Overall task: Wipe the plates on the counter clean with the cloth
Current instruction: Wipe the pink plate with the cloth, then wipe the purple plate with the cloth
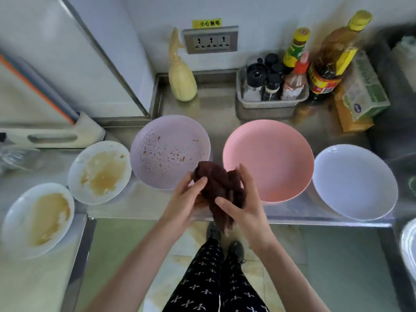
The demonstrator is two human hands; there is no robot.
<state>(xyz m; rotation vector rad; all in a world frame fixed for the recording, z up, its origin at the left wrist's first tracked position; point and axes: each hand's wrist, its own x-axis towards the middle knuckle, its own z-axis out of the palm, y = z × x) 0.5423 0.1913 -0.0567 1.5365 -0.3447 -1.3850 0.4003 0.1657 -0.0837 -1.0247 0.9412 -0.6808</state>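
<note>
Even, soft daylight-like light, fairly bright; shadows faint. Dull sheen on the steel desk (pixel 225 104) near the back wall. Strong wide-angle bending toward edges. Overall soft focus; white plate (pixel 407 246) at right edge smeared.

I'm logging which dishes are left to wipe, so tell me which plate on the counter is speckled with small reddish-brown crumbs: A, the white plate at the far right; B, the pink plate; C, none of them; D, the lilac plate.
D: the lilac plate is dotted with small reddish-brown bits, while the pink plate and the white plate at the far right look clean.
</note>
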